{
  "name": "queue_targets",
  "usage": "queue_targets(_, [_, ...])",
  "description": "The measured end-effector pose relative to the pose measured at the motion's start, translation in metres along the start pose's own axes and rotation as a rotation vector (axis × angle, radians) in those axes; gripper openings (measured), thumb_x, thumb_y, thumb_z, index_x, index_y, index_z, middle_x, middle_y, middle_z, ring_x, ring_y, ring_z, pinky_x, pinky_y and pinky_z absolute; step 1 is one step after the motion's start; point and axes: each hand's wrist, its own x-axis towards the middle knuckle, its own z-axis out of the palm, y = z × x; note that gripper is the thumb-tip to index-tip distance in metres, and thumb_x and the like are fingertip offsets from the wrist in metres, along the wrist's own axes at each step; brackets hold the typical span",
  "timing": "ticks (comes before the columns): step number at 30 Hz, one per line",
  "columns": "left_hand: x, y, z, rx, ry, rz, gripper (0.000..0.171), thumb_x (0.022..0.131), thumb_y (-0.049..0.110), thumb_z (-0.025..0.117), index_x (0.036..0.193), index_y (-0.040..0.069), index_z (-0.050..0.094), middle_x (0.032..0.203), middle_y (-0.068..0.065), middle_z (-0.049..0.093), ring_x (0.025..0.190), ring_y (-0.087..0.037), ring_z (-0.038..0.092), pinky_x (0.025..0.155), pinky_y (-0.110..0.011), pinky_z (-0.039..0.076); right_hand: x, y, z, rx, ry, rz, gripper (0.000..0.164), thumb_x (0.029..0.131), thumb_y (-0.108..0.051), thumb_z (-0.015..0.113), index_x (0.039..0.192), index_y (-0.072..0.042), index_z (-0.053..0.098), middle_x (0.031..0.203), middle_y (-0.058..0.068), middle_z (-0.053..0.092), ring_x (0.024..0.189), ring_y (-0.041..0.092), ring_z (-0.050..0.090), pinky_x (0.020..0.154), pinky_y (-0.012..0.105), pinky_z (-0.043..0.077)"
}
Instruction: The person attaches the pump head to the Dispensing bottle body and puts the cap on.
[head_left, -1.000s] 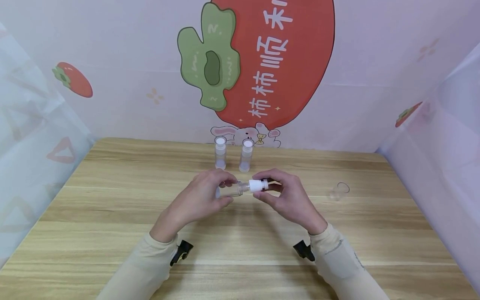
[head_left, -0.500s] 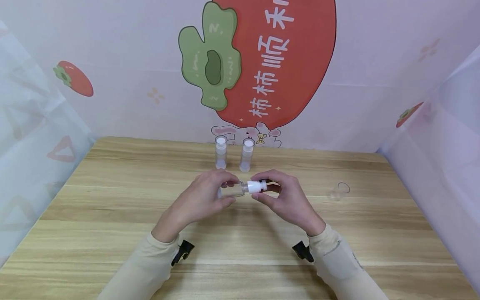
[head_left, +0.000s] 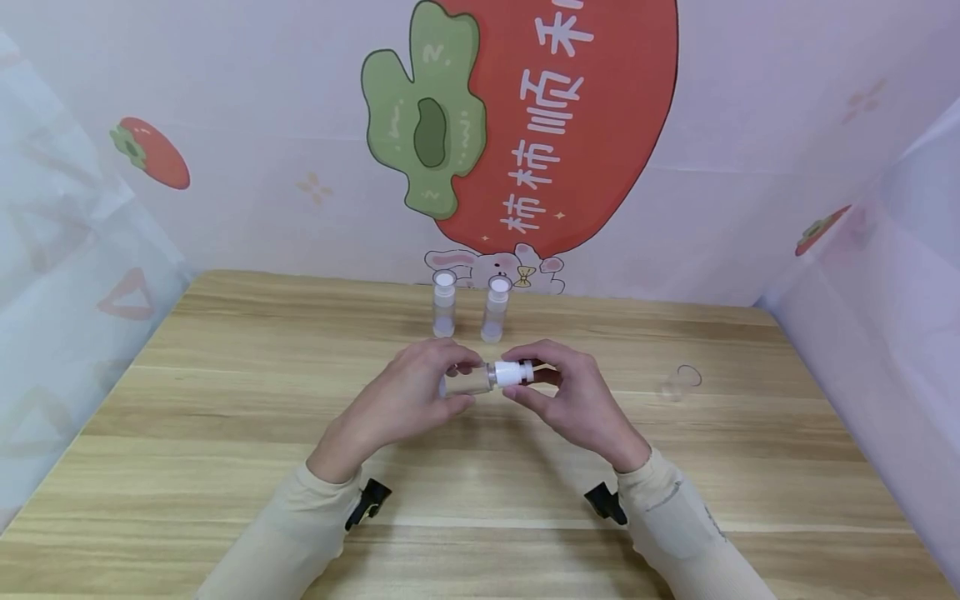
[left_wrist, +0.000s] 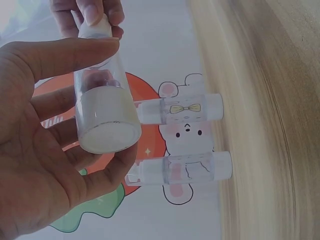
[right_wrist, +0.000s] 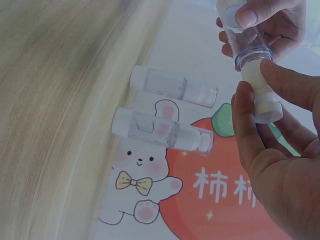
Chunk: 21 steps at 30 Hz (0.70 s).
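My left hand [head_left: 405, 396] grips a small clear bottle [head_left: 468, 382] that lies sideways in the air, its white base [left_wrist: 111, 131] facing the left wrist camera. From the other side, my right hand [head_left: 576, 402] pinches a white pump head [head_left: 507, 373] between thumb and fingers. The pump head sits in line with the bottle, right at its neck. In the right wrist view, the bottle's clear collar [right_wrist: 254, 53] surrounds the inner end of the white pump head.
Two similar clear bottles with white tops, a left one [head_left: 444, 310] and a right one [head_left: 494, 315], stand upright behind the hands near the back cloth. A transparent cap [head_left: 678, 383] lies on the wooden table [head_left: 247, 358] at the right.
The bottle has moved right onto the pump head, and the exposed gap at the neck has narrowed. Both hands keep their holds; the two standing bottles stay put.
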Motion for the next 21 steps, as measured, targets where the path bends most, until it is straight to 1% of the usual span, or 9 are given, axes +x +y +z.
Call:
queue_targets(7, [0.0005,-0.0003,0.0003,0.007,-0.011,0.004,0.036,0.082,0.009,0.084,0.116,0.006,0.074,0.102,-0.004,0.071,0.093,-0.020,0.063,0.083,-0.039,0.054,-0.0008,0.0007,-0.0001,0.005,-0.010,-0.019,0.034,0.082,0.005,0.081,0.112,-0.007,0.072,0.106,0.000,0.070,0.090,0.018,0.066,0.084,0.031,0.058])
queue_targets(14, [0.0006,-0.0018,-0.0007,-0.013,-0.030,0.015,0.035,0.083,0.008,0.083,0.117,0.005,0.073,0.101,-0.002,0.070,0.093,-0.022,0.065,0.083,-0.038,0.054,-0.0007,0.0019,-0.0001,0.021,0.000,-0.046,0.035,0.080,0.007,0.082,0.111,-0.008,0.073,0.108,0.000,0.070,0.093,0.019,0.066,0.084,0.033,0.058])
queue_targets(21, [0.0002,-0.0025,-0.0042,-0.049,-0.073,0.039,0.034,0.084,0.007,0.081,0.117,0.004,0.072,0.099,-0.002,0.070,0.093,-0.023,0.065,0.085,-0.037,0.054,-0.0011,0.0014,-0.0012,0.029,0.013,-0.070,0.036,0.078,0.008,0.083,0.108,-0.009,0.074,0.107,0.000,0.070,0.096,0.018,0.066,0.085,0.033,0.058])
